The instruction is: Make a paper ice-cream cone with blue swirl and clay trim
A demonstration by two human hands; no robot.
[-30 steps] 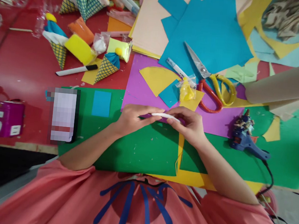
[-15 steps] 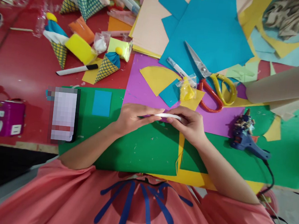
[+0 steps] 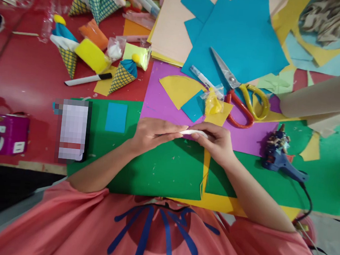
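Two hands: your left hand (image 3: 151, 135) and right hand (image 3: 216, 142) meet over the green sheet (image 3: 160, 170), fingertips almost touching.
White strip: one slim white piece (image 3: 194, 133) lies between your hands, just at the border of the green sheet and the purple sheet (image 3: 166, 107).
Long axis: it runs left to right, roughly level with the table edge, so each hand takes one end.
Left hand state: fingers extended and pressed together, tips closing on the strip's left end.
Right hand state: thumb and fingers curled, pinching the strip's right end.
Nearer hand: more of the strip shows by your right hand; the left hand covers its own end.
Scissors: one pair (image 3: 239, 94), beyond your right hand, well apart from it.
Glue gun: one (image 3: 278, 158), to your right, near but not touching.
Markers: two, one (image 3: 87, 79) far left, one (image 3: 204, 80) near the scissors.
Paper cones: I count at least three (image 3: 122, 75).
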